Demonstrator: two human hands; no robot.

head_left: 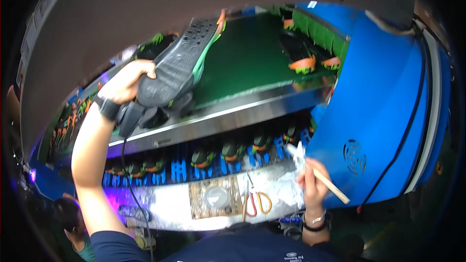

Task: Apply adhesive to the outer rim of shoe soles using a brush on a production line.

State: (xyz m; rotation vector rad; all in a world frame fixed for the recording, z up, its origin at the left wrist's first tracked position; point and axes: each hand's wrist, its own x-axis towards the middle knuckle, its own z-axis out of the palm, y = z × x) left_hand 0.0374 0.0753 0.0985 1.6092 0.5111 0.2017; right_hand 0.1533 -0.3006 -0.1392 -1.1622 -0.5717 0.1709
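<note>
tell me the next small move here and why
Probably bring the brush in the right hand up to the shoe. The left hand holds the shoe raised with its grey sole facing the camera, while the brush sits low near the blue machine, well apart from the sole, so the two have to meet first.

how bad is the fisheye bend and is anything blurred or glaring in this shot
Head view: strong barrel distortion, the steel conveyor edge bows and the corners go black; the shoe in the left hand is fairly sharp; the brush in the right hand looks softly smeared; purple light flares at lower left, with sheen on the blue machine housing.
</note>
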